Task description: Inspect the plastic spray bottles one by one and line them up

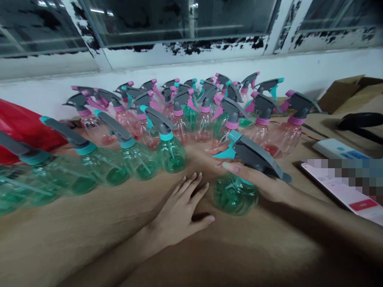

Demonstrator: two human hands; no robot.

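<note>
My right hand (263,179) is closed round the neck of a green spray bottle (235,197), which has a grey trigger head with a turquoise nozzle and trigger. The bottle is upright on or just above the table; I cannot tell which. My left hand (179,215) lies flat on the tabletop (119,235), fingers spread, just left of that bottle and apart from it. Beyond my left hand stands a row of green spray bottles, the nearest being a bottle (171,155) with a turquoise collar.
Several pink spray bottles (284,135) crowd behind, mixed with green ones, against the white wall (54,87). A red bag (20,127) sits at the left. To the right are a phone (338,179), a small white box (338,148), a black object (362,121) and a cardboard box (344,95).
</note>
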